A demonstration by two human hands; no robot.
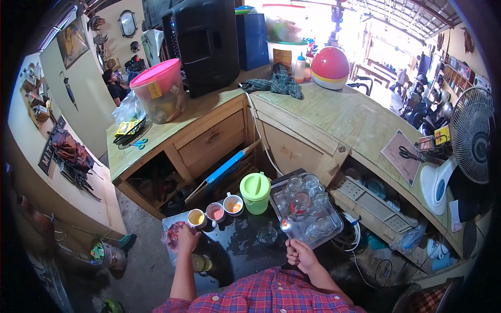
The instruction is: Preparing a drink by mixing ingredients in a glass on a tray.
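Observation:
My left hand [187, 238] is closed at the edge of a reddish, see-through plastic bag [173, 236] at the table's left end; its fingers are partly hidden. In my right hand [301, 255] is a metal spoon [286, 226], raised with its bowl near the tray's left edge. Three white cups stand in a row: one with yellow contents [197, 218], one with pink [215, 212], one with orange [233, 204]. Right of them is a lidded green pitcher [255, 194]. A clear glass mug [267, 234] sits between my hands. Glassware with yellowish contents [201, 263] stands by my left forearm.
A metal tray [334, 229] holds several upturned glass mugs [301, 202] at the right. Behind the dark, wet table [237, 245] runs an angled wooden counter [334, 115], with a speaker [203, 47], a pink-lidded tub [158, 94] and a helmet [330, 68]. Cables [355, 235] hang at right.

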